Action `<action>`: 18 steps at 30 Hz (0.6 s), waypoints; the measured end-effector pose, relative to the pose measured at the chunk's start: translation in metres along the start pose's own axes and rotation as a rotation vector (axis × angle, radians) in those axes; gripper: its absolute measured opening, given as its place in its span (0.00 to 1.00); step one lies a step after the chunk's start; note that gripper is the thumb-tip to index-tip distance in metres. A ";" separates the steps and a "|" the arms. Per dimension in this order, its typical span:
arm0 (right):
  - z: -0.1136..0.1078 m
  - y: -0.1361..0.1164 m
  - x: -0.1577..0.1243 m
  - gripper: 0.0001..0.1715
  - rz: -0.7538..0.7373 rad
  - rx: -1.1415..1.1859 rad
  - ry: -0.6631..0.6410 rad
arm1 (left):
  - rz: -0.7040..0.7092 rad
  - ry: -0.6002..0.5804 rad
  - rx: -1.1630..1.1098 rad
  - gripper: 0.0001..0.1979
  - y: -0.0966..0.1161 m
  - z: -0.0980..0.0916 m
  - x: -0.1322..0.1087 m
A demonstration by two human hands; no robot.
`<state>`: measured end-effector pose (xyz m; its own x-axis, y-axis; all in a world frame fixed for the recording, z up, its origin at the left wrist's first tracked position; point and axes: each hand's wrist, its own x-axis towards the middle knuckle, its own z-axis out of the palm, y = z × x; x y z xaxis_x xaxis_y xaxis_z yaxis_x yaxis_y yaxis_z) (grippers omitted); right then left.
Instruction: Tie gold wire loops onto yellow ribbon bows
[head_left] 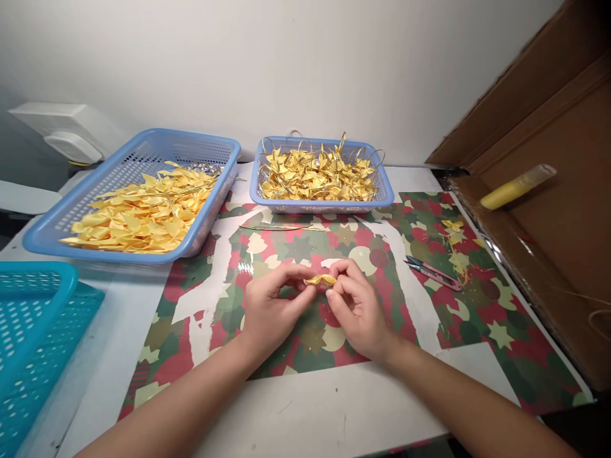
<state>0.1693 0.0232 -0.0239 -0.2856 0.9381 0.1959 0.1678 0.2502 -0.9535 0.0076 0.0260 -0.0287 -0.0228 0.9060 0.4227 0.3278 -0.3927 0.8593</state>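
Around the work, a patterned sheet (296, 359) with pale torn-looking strips lies over the white table (109, 331). Two light blue baskets stand beyond the hands and block the way toward the wall (334, 70): the left basket (114, 256) holds a heap of yellow ribbon pieces, and the far basket (319, 205), almost straight ahead, is piled with gold pieces and curling wires, some looping above its rim. A teal basket (71, 280) fills the near left corner, and a cardboard wall (548, 242) closes off the right side, with a yellow tube (506, 194) sticking out from it. Thin wires (281, 228) lie flat just in front of the far basket. Snips (434, 275) with a pink handle lie to the right of the hands, tips pointing left and slightly away, beside yellow scraps (461, 264). Over the middle of the sheet, a small yellow ribbon strip (322, 280) is held between the two hands, its long axis running left to right, slightly wavy. The left hand (277, 305) pinches its left end, finger against thumb; the right hand (358, 312) has its grip closed at the right end, fingertips partly hiding the strip.
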 end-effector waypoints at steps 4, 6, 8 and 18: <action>0.002 0.000 -0.001 0.14 -0.077 -0.057 0.025 | 0.002 -0.019 -0.057 0.08 -0.001 -0.001 -0.001; 0.002 0.000 -0.001 0.14 -0.082 -0.062 0.029 | 0.018 -0.013 -0.068 0.08 -0.002 -0.002 -0.001; 0.003 0.000 -0.002 0.14 -0.064 -0.056 0.027 | 0.046 -0.004 -0.053 0.09 -0.002 -0.002 -0.001; 0.010 0.000 -0.006 0.14 -0.021 -0.036 0.062 | 0.085 0.002 -0.030 0.09 0.002 0.000 0.001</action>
<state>0.1616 0.0151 -0.0277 -0.2303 0.9454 0.2306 0.1964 0.2772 -0.9405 0.0080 0.0260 -0.0263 0.0023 0.8689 0.4949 0.3000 -0.4727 0.8286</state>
